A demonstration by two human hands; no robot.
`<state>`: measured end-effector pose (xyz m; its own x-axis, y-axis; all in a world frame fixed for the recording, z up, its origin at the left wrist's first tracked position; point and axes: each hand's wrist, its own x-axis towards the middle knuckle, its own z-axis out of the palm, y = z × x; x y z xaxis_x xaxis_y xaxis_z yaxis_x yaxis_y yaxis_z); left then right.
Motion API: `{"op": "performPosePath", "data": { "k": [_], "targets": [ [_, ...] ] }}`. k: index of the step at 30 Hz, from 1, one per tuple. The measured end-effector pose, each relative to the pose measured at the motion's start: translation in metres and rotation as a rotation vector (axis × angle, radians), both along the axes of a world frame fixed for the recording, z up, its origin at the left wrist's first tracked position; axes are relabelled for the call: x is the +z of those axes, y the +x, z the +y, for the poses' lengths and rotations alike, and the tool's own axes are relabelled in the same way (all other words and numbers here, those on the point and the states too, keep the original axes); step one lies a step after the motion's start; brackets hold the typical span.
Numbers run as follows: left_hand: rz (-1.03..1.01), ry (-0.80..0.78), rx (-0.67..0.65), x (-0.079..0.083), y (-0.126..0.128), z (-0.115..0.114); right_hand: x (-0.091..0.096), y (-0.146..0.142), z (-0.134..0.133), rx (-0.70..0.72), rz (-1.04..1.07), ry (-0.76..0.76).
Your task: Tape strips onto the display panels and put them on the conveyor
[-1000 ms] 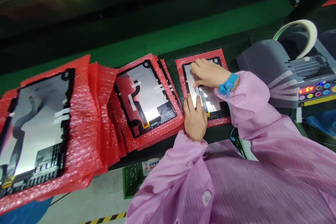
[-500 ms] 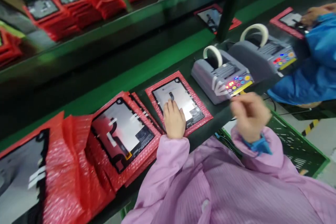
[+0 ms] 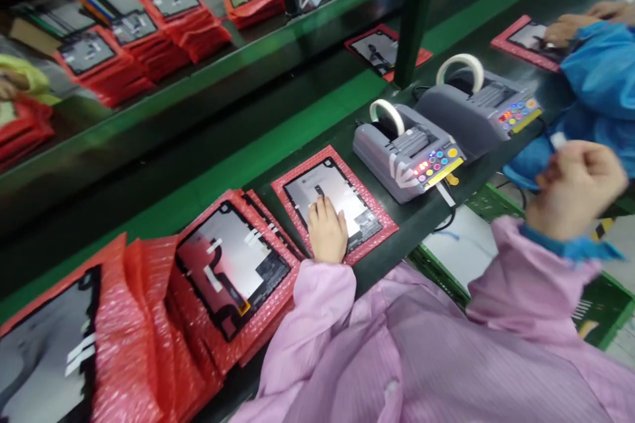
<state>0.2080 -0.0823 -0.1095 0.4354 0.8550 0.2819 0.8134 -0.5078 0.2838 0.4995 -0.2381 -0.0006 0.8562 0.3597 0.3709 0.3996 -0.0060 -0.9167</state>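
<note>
My left hand (image 3: 327, 231) lies flat, fingers stretched out, on a silvery panel with a black border (image 3: 337, 186). Its fingertips touch a small black strip (image 3: 319, 192) on that panel. Beneath the panel is a sheet of red bubble wrap (image 3: 373, 244). Raised at the right, my right hand (image 3: 578, 188) is closed, pinching a short piece of white tape (image 3: 558, 139) between thumb and finger. Nearest to it on the bench is a grey tape dispenser (image 3: 380, 157) with a roll of tape; a white tape strip (image 3: 445, 194) hangs from its front.
A second tape dispenser (image 3: 489, 109) stands behind the first. Left of my hand lie stacked panels in red bubble wrap (image 3: 292, 277). More wrapped panels (image 3: 124, 79) fill the shelf beyond. A co-worker's blue sleeve (image 3: 602, 73) is at right. A green crate (image 3: 608, 307) sits below.
My right hand has moved right and away from the dispenser, with a piece of white tape now visible in its fingers. A tape strip now sticks out of the dispenser. My left hand stays on the panel.
</note>
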Motion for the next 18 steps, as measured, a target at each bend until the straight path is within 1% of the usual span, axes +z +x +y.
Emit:
{"op": "performPosePath", "data": {
  "k": [1, 2, 3, 4, 5, 6, 7, 8, 10, 12, 13, 15, 18],
  "targets": [
    [0.008, -0.009, 0.000, 0.001, 0.000, 0.001, 0.016, -0.031, -0.002, -0.083, 0.000, 0.079],
    [0.013, -0.020, -0.002, 0.002, -0.001, 0.002, 0.029, -0.062, 0.000, -0.072, -0.020, 0.110],
    [0.016, -0.032, -0.005, 0.003, -0.002, 0.003, 0.039, -0.089, 0.008, 0.045, -0.027, 0.066],
    [0.020, -0.046, -0.010, 0.004, -0.003, 0.004, 0.044, -0.113, 0.021, 0.264, 0.004, -0.035],
    [0.026, -0.061, -0.015, 0.005, -0.003, 0.004, 0.044, -0.131, 0.040, 0.499, 0.025, -0.132],
    [0.034, -0.074, -0.020, 0.005, -0.004, 0.005, 0.038, -0.145, 0.064, 0.699, 0.035, -0.231],
    [0.044, -0.085, -0.026, 0.006, -0.005, 0.006, 0.028, -0.154, 0.092, 0.828, 0.019, -0.305],
    [0.052, -0.093, -0.030, 0.007, -0.005, 0.006, 0.014, -0.159, 0.121, 0.903, -0.021, -0.376],
    [0.066, -0.100, -0.030, 0.008, -0.006, 0.006, -0.018, -0.161, 0.173, 0.936, -0.087, -0.530],
    [0.075, -0.106, -0.028, 0.009, -0.006, 0.005, -0.046, -0.159, 0.208, 0.927, -0.135, -0.657],
    [0.079, -0.113, -0.027, 0.010, -0.006, 0.004, -0.056, -0.158, 0.218, 0.925, -0.156, -0.703],
    [0.087, -0.130, -0.025, 0.011, -0.006, 0.004, -0.068, -0.158, 0.227, 0.930, -0.206, -0.766],
    [0.094, -0.163, -0.025, 0.012, -0.005, 0.004, -0.073, -0.159, 0.227, 0.942, -0.264, -0.808]
  ]
}}
